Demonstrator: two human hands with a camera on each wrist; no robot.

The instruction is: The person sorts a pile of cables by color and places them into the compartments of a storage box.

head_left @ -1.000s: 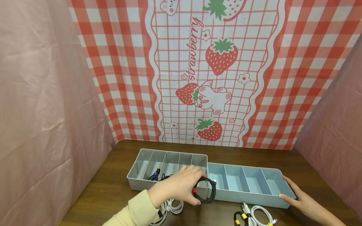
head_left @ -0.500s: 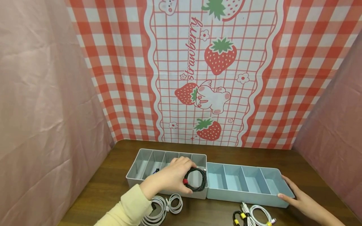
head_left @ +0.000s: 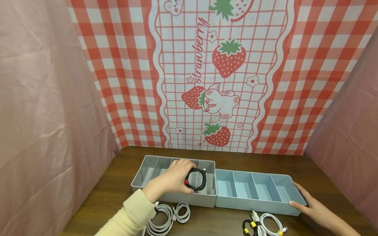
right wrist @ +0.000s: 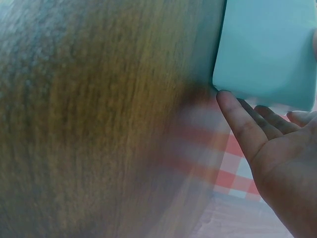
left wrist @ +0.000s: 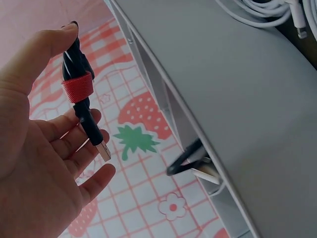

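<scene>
My left hand (head_left: 175,178) pinches a coiled black USB cable (head_left: 203,183) between thumb and fingers, over the grey divided box (head_left: 186,198). A red strap (left wrist: 78,87) binds the coil, and its metal plug (left wrist: 103,150) points down past the fingers in the left wrist view. At the right, my right hand (head_left: 314,208) grips the end of the light blue divided box (head_left: 257,205), thumb at the front corner and fingers at the far corner. Much of the grey box's inside is hidden behind my left hand; a dark cable loop (left wrist: 185,158) shows there in the left wrist view.
A grey-white coiled cable (head_left: 160,226) lies on the wooden table (head_left: 97,196) before the grey box. Farther right are a white cable (head_left: 273,223) and a black cable (head_left: 246,226) with yellow straps. A strawberry-print cloth (head_left: 218,98) hangs behind; pink cloth (head_left: 44,114) hangs on the sides.
My left hand has moved left and away from me with the black cable, from near the boxes' junction to over the grey box. The right hand stays at the blue box's end.
</scene>
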